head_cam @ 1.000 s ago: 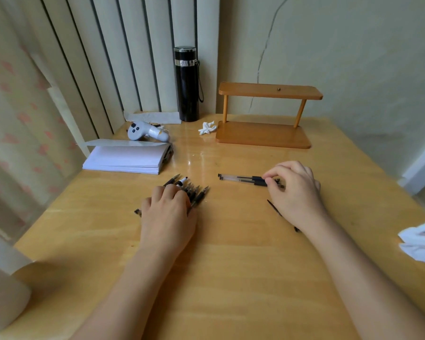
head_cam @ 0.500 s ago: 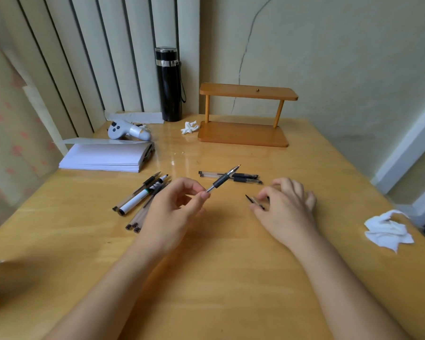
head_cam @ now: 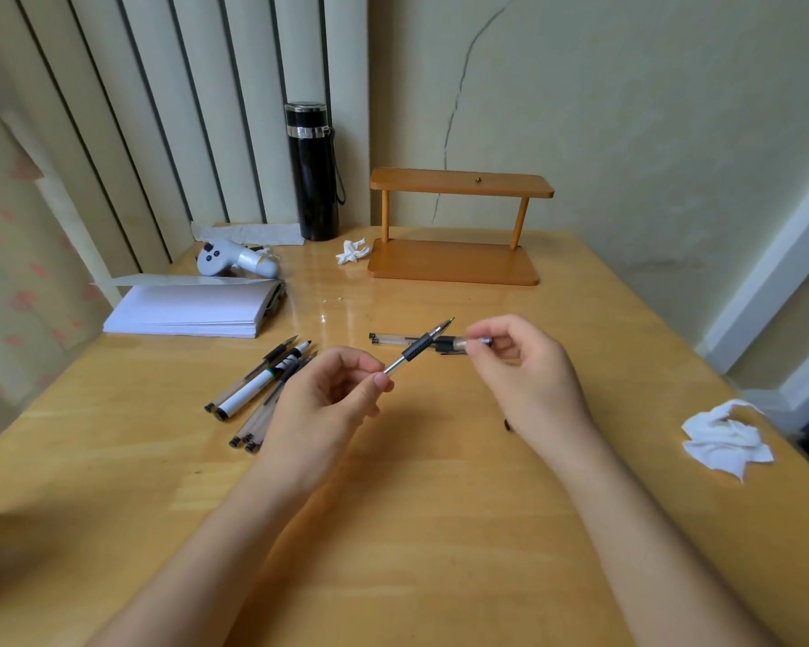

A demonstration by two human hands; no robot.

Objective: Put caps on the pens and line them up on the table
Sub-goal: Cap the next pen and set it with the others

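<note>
My left hand pinches an uncapped pen with a black grip by its barrel, tip aimed up and to the right. My right hand holds a pen cap between thumb and forefinger, just right of the pen's tip and apart from it. Two capped pens lie side by side on the table behind the held pen. A pile of uncapped pens lies left of my left hand. A small dark piece peeks out under my right wrist.
On the wooden table stand a black flask and a small wooden shelf at the back. A paper stack and a grey controller lie back left. A crumpled tissue sits at the right edge.
My left hand lifted one pen out of the pile and holds it up. My right hand picked a cap off the table and raised it near the pen's tip.
</note>
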